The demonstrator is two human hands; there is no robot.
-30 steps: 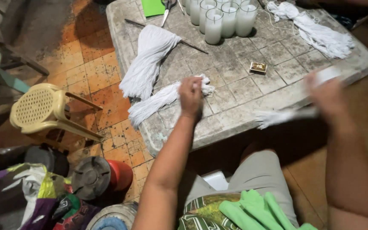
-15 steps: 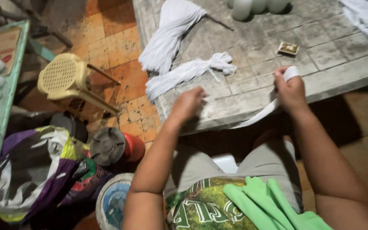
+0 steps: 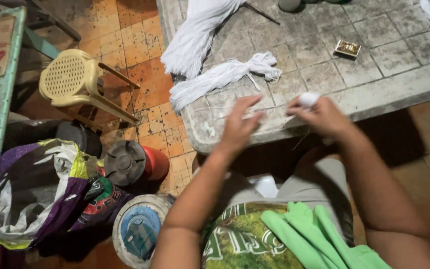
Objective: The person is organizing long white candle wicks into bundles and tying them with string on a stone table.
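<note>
The left hand (image 3: 240, 127) is blurred, so its fingers are hard to read; they are looking loosely stretched and a little apart, and I cannot tell if they are touching the thin white thread (image 3: 235, 108). This thread is very faint. It is running almost level, from left to right, over the front part of the grey tiled stone counter (image 3: 399, 84), towards the right hand (image 3: 324, 117). The right hand's fingers are pinching a small white ball of wound cotton thread (image 3: 308, 99), which is sitting at the fingertips just above the front edge of the counter; most of the ball is covered by the fingers.

Behind the hands, a short white bundle of cotton strings (image 3: 220, 79) is lying on the counter with its long axis going from lower left to upper right, the loose cut ends pointing to the left edge. A bigger white bundle of strings (image 3: 195, 37) is lying further back, and the top of the picture is cutting it off. A small brown matchbox (image 3: 347, 48) is lying well apart on the right. On the floor at the left, a pale yellow plastic stool (image 3: 73, 82) is standing.
</note>
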